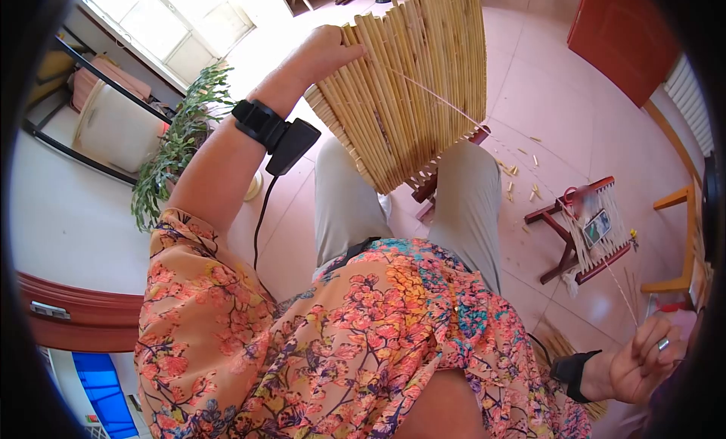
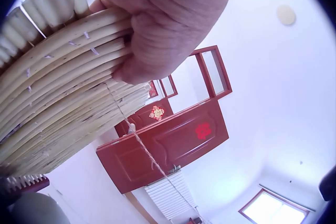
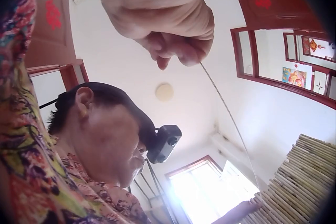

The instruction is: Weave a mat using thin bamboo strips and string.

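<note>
My left hand [image 1: 324, 52] grips the upper left edge of a panel of pale stalks [image 1: 408, 99], laid side by side and stitched together with thread. The panel stands tilted above the knees. In the left wrist view the thumb lies over the stalks, and the other fingers are partly hidden behind the edge. A thin twisted string [image 2: 147, 153] runs out from the stalks near that thumb. Far out at the lower right, my right hand [image 1: 643, 359], with a ring on one finger, pinches the string. In the right wrist view the string [image 3: 227, 106] stretches nearly straight between fingertips and panel.
A folding stool [image 1: 556, 231] with a corded seat stands at the right, carrying a phone [image 1: 597, 227] and red-handled scissors [image 1: 569, 197]. Cut stalk bits [image 1: 513, 170] lie on the tiles. Loose stalks [image 1: 561, 347] lie near the right wrist. A leafy plant [image 1: 178, 133] is at left.
</note>
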`<state>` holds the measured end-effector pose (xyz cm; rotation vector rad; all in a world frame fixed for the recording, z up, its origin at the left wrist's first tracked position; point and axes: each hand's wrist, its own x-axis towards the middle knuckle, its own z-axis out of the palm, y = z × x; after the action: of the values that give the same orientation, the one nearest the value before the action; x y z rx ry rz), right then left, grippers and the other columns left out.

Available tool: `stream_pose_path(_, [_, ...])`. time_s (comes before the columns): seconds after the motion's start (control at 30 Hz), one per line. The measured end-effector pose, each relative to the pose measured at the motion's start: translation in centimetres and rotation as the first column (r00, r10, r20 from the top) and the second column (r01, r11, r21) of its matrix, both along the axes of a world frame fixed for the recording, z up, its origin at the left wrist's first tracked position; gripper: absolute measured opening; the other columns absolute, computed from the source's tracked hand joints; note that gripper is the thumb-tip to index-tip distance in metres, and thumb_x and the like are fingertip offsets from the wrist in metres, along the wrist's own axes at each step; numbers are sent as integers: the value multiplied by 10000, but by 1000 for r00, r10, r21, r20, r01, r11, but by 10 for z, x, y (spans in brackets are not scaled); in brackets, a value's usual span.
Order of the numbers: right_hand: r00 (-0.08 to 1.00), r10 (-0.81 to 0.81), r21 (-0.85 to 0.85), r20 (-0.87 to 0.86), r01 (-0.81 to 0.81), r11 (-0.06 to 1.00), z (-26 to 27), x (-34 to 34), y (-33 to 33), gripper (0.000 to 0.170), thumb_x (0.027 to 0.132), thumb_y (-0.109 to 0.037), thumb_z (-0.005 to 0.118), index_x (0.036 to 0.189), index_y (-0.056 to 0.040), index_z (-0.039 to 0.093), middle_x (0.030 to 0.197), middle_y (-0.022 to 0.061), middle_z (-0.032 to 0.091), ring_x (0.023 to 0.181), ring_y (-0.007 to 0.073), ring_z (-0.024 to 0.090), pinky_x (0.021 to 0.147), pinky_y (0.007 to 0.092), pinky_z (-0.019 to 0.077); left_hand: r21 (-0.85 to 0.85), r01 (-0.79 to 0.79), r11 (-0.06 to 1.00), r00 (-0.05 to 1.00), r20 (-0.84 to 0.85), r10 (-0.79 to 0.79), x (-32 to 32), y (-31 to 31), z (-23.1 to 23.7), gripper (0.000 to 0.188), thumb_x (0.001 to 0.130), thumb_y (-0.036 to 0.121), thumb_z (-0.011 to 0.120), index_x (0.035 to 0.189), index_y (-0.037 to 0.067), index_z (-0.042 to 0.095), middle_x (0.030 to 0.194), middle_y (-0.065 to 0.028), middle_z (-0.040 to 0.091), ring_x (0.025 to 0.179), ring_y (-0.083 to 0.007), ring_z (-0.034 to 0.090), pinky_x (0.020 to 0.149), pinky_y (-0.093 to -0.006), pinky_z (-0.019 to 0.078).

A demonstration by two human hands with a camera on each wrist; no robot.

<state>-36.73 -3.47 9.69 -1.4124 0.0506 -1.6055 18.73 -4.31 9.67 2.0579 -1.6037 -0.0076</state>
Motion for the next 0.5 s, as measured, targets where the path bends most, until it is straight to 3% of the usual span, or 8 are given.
stream_pose_path(0.17, [1000, -26, -15, -3, 26, 1000, 3, 6, 1, 201, 872, -140, 572, 728, -89, 440, 542, -41, 263, 534, 80, 230, 504, 225, 207, -54, -4, 999, 997, -72, 0, -1, 5, -6, 526, 723, 409, 626, 797, -111, 618, 667, -231, 608, 620, -310, 615, 627, -384, 492])
stream_pose_path(0.27, [995, 63, 45, 80, -67, 997, 4, 5, -3, 243, 813, -50, 607, 656, -110, 432, 547, -25, 367, 441, 69, 274, 416, 190, 233, -110, 45, 993, 999, -4, -46, -16, 9, 4, 530, 739, 420, 625, 797, -107, 622, 662, -216, 614, 610, -304, 617, 626, -379, 496])
stream_pose_path(0.33, [920, 370, 71, 127, -381, 922, 3, 9, -6, 248, 888, -137, 555, 708, -93, 391, 542, -39, 262, 531, 79, 238, 495, 215, 216, 44, -86, 995, 996, -31, 87, -29, 13, 14, 552, 767, 442, 601, 790, -109, 619, 652, -224, 608, 600, -310, 615, 619, -386, 492])
stream_pose_path(0.47, [946, 311, 40, 93, -316, 948, 5, 7, -7, 250, 889, -135, 544, 701, -96, 384, 536, -38, 252, 537, 79, 244, 495, 220, 218, 44, -92, 995, 996, 14, 91, -15, 7, 10, 574, 793, 459, 570, 784, -113, 616, 641, -234, 598, 596, -313, 613, 611, -393, 487])
stream_pose_path(0.5, [978, 198, 30, 67, -200, 979, 2, 3, -6, 250, 890, -130, 536, 698, -99, 378, 539, -37, 252, 536, 79, 244, 496, 221, 218, 19, -72, 997, 997, 26, 72, -13, 6, 8, 583, 799, 465, 560, 779, -115, 615, 637, -238, 594, 595, -315, 613, 608, -395, 484])
